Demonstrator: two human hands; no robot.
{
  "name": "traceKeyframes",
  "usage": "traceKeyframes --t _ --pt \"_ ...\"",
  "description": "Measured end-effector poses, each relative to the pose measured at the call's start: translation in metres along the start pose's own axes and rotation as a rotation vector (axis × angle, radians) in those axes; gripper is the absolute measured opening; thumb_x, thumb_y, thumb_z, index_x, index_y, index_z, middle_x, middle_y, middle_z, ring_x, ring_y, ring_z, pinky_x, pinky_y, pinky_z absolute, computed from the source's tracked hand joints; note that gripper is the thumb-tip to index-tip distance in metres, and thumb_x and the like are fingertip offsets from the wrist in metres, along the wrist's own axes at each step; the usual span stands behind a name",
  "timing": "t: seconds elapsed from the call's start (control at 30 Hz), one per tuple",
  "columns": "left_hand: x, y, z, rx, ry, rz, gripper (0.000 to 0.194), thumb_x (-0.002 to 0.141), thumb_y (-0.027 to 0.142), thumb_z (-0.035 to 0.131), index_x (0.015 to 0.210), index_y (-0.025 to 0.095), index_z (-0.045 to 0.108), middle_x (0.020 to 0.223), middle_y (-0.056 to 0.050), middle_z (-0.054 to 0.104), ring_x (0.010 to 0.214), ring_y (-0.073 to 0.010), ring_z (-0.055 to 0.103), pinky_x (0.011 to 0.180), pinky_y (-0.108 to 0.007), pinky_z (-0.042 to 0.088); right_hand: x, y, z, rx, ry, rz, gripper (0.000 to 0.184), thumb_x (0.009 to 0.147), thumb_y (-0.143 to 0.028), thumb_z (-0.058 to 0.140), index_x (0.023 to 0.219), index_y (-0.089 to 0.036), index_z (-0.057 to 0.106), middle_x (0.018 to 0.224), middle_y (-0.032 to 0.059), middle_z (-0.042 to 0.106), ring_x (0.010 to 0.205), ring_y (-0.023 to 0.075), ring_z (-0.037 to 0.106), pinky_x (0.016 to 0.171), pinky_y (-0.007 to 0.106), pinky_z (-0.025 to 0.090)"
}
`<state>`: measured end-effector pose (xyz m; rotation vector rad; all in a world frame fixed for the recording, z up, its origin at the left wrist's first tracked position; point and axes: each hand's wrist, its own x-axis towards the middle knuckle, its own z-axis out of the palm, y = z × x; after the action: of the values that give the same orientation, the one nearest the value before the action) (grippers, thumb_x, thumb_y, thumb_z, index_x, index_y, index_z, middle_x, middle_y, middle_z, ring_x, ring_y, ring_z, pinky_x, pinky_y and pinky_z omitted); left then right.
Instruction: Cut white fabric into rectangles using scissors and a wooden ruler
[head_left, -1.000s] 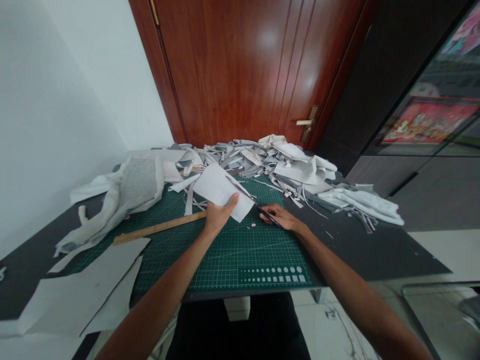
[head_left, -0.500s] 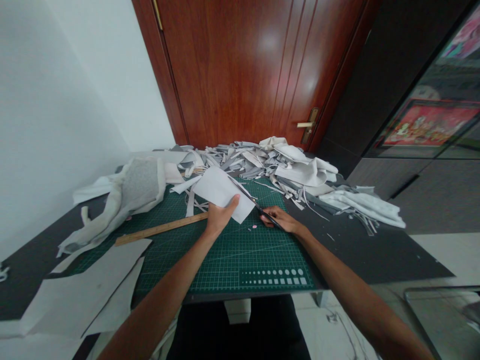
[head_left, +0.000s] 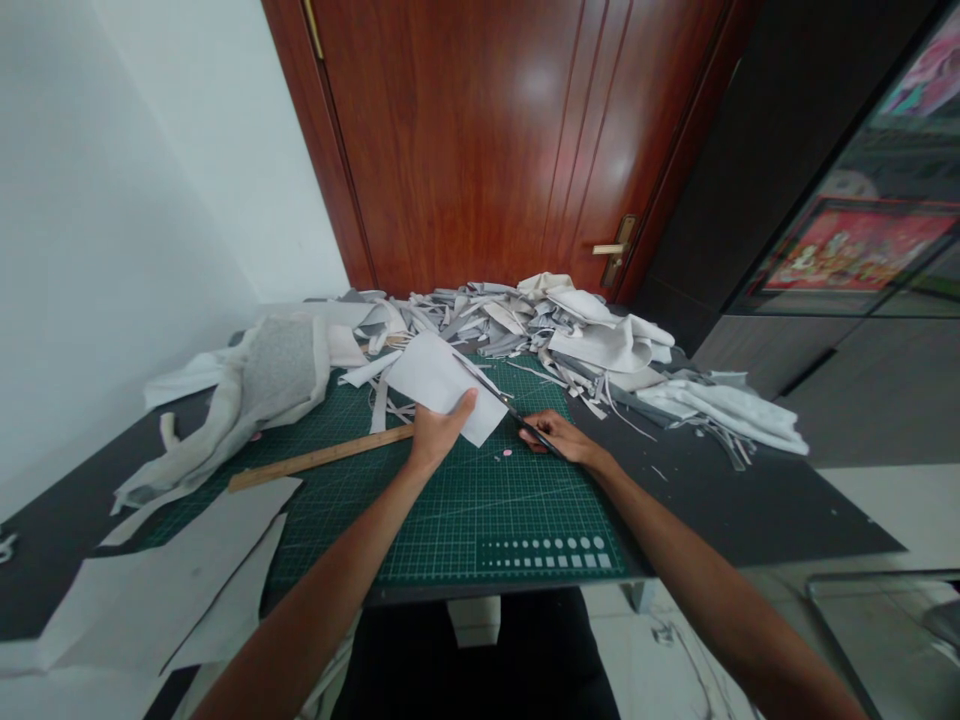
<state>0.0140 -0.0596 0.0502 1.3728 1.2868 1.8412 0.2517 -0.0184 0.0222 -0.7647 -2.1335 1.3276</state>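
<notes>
My left hand (head_left: 437,436) grips a white sheet of fabric (head_left: 433,379) by its near edge, thumb on top, holding it tilted above the green cutting mat (head_left: 480,500). My right hand (head_left: 559,436) is closed on black-handled scissors (head_left: 517,414), whose blades run along the sheet's right edge. A small pink scrap (head_left: 507,452) lies on the mat between the two hands.
A wooden ruler (head_left: 319,459) lies slanted on the mat's left. A heap of grey and white fabric strips (head_left: 555,330) covers the back of the table. A bunched grey cloth (head_left: 255,385) lies left, pale cut sheets (head_left: 165,590) near left. A wooden door (head_left: 495,140) stands behind.
Almost nothing has moved: both hands hold their places at the sheet, with only a slight shift of the camera.
</notes>
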Motion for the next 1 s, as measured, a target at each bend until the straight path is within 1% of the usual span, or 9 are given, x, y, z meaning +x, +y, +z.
traceKeyframes --t 0.17,0.27,0.4,0.53,0.8,0.9,1.0 --pt "0.0003 -0.0013 -0.0008 0.007 0.006 -0.005 0.047 0.075 0.038 0.089 0.112 0.015 0.071 0.109 -0.013 0.080 0.110 -0.0296 0.076 0.104 -0.043 0.060 0.0005 -0.0018 0.0007 -0.026 0.006 -0.002 0.067 0.085 -0.082 0.056 0.059 -0.023 0.038 0.054 -0.0068 0.035 0.050 0.0082 0.030 0.048 0.025 0.020" --pt "0.0005 -0.0021 -0.0011 0.007 0.004 -0.004 0.043 0.075 0.037 0.089 0.108 0.015 0.072 0.108 -0.013 0.080 0.110 -0.0297 0.076 0.105 -0.043 0.060 0.0009 -0.0019 0.0015 -0.033 0.012 -0.007 0.067 0.085 -0.082 0.056 0.059 -0.023 0.037 0.053 -0.0070 0.034 0.049 0.0081 0.029 0.047 0.024 0.020" --pt "0.0009 -0.0024 -0.0013 0.020 0.009 -0.005 0.038 0.075 0.034 0.088 0.103 0.015 0.073 0.108 -0.013 0.080 0.109 -0.0300 0.076 0.105 -0.045 0.059 0.0014 -0.0022 0.0013 -0.047 0.018 -0.016 0.068 0.085 -0.083 0.055 0.058 -0.023 0.038 0.053 -0.0064 0.036 0.049 0.0082 0.031 0.047 0.024 0.021" --pt "0.0008 -0.0022 -0.0016 0.035 0.017 -0.011 0.036 0.075 0.033 0.088 0.102 0.015 0.073 0.108 -0.013 0.080 0.108 -0.0293 0.077 0.103 -0.043 0.061 0.0016 -0.0017 0.0002 -0.070 0.017 -0.021 0.068 0.086 -0.082 0.055 0.058 -0.022 0.040 0.053 -0.0051 0.040 0.050 0.0091 0.035 0.048 0.024 0.025" --pt "0.0009 -0.0016 -0.0037 0.030 -0.002 -0.020 0.039 0.074 0.036 0.090 0.102 0.015 0.073 0.111 -0.013 0.080 0.105 -0.0295 0.077 0.099 -0.042 0.063 0.0017 -0.0009 -0.0008 -0.101 0.038 -0.028 0.068 0.087 -0.080 0.057 0.055 -0.022 0.042 0.049 -0.0050 0.042 0.046 0.0085 0.035 0.047 0.025 0.025" --pt "0.0007 -0.0018 -0.0038 0.027 0.001 -0.021 0.037 0.074 0.036 0.089 0.100 0.015 0.073 0.111 -0.014 0.080 0.105 -0.0299 0.077 0.100 -0.043 0.063 0.0022 -0.0005 -0.0008 -0.104 0.038 -0.026 0.068 0.086 -0.080 0.058 0.054 -0.022 0.042 0.048 -0.0047 0.042 0.045 0.0083 0.035 0.046 0.025 0.024" --pt "0.0004 -0.0014 -0.0038 0.020 0.001 -0.021 0.037 0.074 0.037 0.089 0.098 0.015 0.072 0.110 -0.015 0.080 0.106 -0.0310 0.077 0.101 -0.045 0.062 0.0027 0.0005 -0.0004 -0.080 0.031 -0.018 0.068 0.085 -0.079 0.059 0.054 -0.022 0.040 0.047 -0.0057 0.039 0.044 0.0080 0.034 0.046 0.025 0.024"
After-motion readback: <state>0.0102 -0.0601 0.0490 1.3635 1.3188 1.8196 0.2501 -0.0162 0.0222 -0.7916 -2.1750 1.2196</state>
